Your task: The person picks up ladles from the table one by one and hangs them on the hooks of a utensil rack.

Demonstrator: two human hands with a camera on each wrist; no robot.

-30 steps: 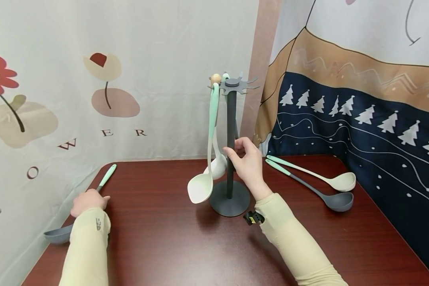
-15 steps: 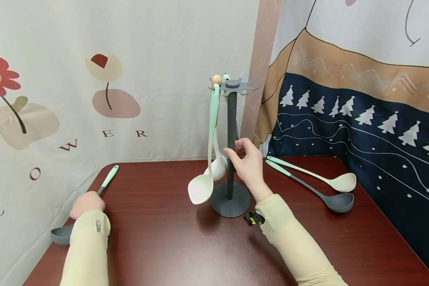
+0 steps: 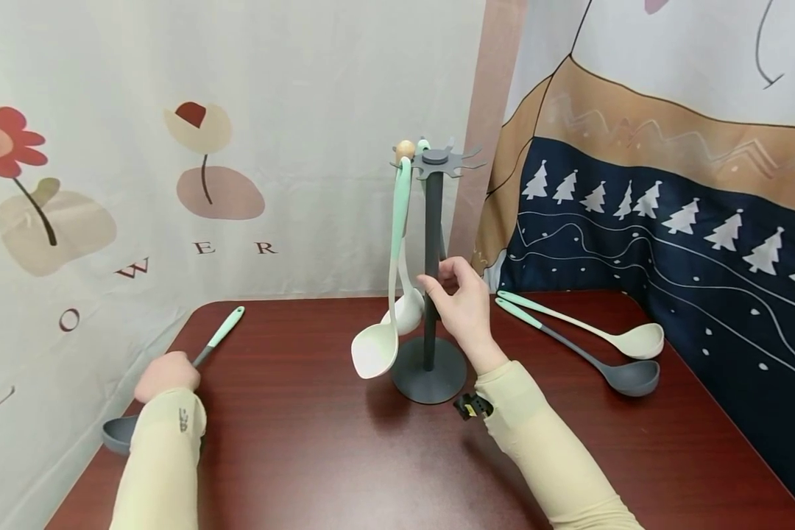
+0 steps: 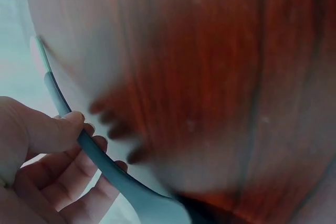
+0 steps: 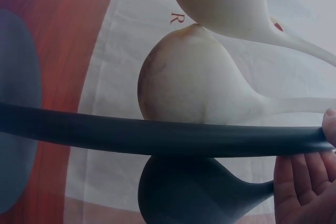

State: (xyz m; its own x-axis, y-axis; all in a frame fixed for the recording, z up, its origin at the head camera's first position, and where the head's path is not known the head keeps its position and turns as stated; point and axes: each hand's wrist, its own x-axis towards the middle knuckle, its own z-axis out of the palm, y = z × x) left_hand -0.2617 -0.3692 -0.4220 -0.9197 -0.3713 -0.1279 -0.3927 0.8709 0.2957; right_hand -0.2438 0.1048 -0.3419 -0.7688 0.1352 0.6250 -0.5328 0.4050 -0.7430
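Note:
At the left of the table, my left hand (image 3: pixel 167 377) holds a grey ladle (image 3: pixel 120 434) by its shaft, thumb on one side and fingers on the other in the left wrist view. The ladle's mint handle (image 3: pixel 227 327) points away from me; my hand and sleeve hide part of it. My right hand (image 3: pixel 465 309) grips the pole (image 3: pixel 432 250) of a dark grey utensil stand. White utensils with mint handles hang on the stand's left, the nearer one a square-edged ladle or turner (image 3: pixel 375 350). A dark, rounded utensil (image 5: pixel 194 192) hangs behind the pole in the right wrist view.
On the table's right lie a white ladle (image 3: pixel 637 341) and a grey ladle (image 3: pixel 631 377), handles toward the back. The stand's round base (image 3: pixel 430 386) rests on the dark red table (image 3: pixel 291 442). Printed curtains (image 3: pixel 331 147) close off the back and right.
My left hand has turned the grey ladle a little: its handle end and its bowl have shifted right. My right hand keeps its grip on the pole.

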